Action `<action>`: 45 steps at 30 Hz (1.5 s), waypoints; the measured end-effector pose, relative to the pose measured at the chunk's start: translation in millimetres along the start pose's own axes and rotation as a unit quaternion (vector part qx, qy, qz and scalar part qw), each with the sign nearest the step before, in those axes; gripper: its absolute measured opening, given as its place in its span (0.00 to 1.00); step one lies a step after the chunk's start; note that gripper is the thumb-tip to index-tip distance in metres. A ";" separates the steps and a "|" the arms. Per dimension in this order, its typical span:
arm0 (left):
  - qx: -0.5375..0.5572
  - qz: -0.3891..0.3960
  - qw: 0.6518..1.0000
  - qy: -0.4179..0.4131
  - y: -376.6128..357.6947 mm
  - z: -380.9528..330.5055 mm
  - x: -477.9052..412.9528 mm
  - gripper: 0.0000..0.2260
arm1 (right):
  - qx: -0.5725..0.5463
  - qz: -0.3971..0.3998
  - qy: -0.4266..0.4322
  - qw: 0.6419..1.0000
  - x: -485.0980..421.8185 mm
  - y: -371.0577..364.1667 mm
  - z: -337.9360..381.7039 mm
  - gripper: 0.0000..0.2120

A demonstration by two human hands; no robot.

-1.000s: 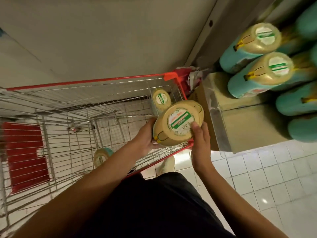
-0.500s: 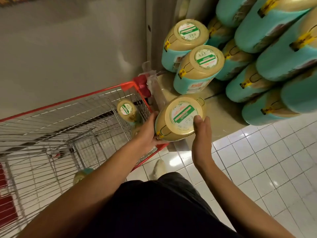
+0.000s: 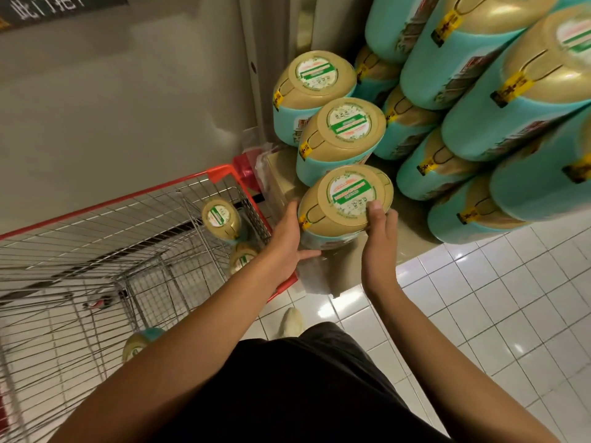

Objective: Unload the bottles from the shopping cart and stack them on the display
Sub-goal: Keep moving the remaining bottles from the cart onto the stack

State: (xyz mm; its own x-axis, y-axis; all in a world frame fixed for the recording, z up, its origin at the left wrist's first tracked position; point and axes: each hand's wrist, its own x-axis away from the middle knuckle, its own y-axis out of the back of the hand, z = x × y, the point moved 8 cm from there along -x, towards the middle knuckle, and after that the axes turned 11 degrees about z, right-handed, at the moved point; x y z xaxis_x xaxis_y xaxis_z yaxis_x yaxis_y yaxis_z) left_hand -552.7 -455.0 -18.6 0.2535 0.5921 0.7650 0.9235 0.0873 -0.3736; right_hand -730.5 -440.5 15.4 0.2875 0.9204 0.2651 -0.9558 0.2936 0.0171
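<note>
Left hand [image 3: 287, 238]: wrapped around the held bottle's lower left side, thumb reaching underneath.
Right hand [image 3: 379, 241]: fingers pressed on the cap's right edge, clamping against the left.
Held bottle [image 3: 343, 204]: between both hands at 12 o'clock, cap towards the camera, long axis pointing down at the display ledge [image 3: 412, 233]; whether its base already touches the ledge, I cannot tell.
Neighbouring bottle [image 3: 342, 135]: just beyond at 12, very near or touching.
Stacked rows [image 3: 479, 132]: crowding from 1 to 3 o'clock.
Open room: bare ledge at 3 o'clock of the held bottle; ledge edge runs close behind the right wrist.
Shopping cart [image 3: 134, 238]: at 9 o'clock, more bottles [image 3: 220, 219] inside, nearer the left hand.
</note>
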 end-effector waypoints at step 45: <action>-0.053 0.009 0.993 -0.101 122.5 28.4 35.9 0.21 | 0.158 0.148 0.045 0.975 93.5 -109.1 -54.6 0.10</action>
State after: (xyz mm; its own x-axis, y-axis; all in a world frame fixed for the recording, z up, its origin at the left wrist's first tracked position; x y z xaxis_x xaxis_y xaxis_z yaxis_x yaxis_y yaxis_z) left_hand -438.6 -400.3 -51.8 0.2167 0.7429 0.6334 0.9473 -0.0033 -0.3202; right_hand -596.0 -372.3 -14.3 -0.0128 0.9757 0.2186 -0.9650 -0.0694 0.2531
